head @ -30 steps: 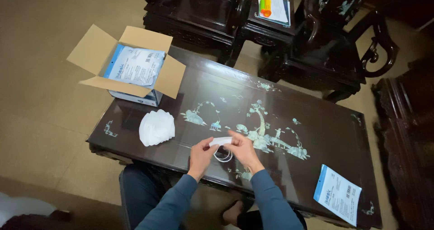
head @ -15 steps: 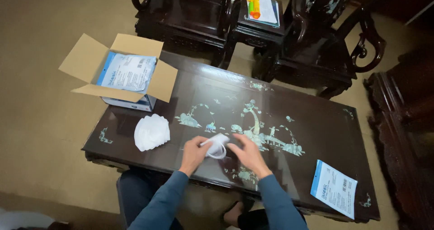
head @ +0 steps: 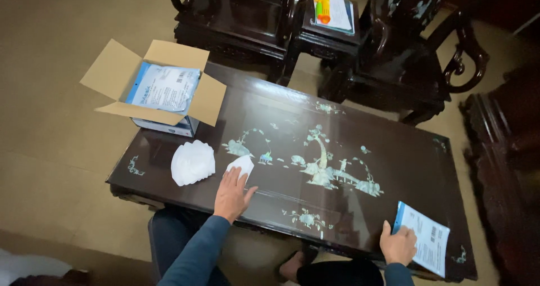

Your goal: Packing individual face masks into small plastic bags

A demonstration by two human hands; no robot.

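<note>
At the near right edge of a glossy dark table (head: 394, 168) inlaid with pearly flowers, the right hand (head: 397, 245) curls its fingers onto a flat, blue-edged white packet (head: 424, 245). Farther left, the left hand (head: 232, 193) lies flat, fingers slightly spread, pressing a soft folded white mask (head: 242, 165) beside a fanned stack of masks (head: 192, 161). Beyond sits an open cardboard box (head: 154, 89).

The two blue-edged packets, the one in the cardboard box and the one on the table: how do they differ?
The packet in the box rests on the open cardboard box, untouched; the packet on the table lies flat at the table's near right corner, with the right hand on its edge. The boxed one looks bigger. Both are white with a blue edge.
</note>
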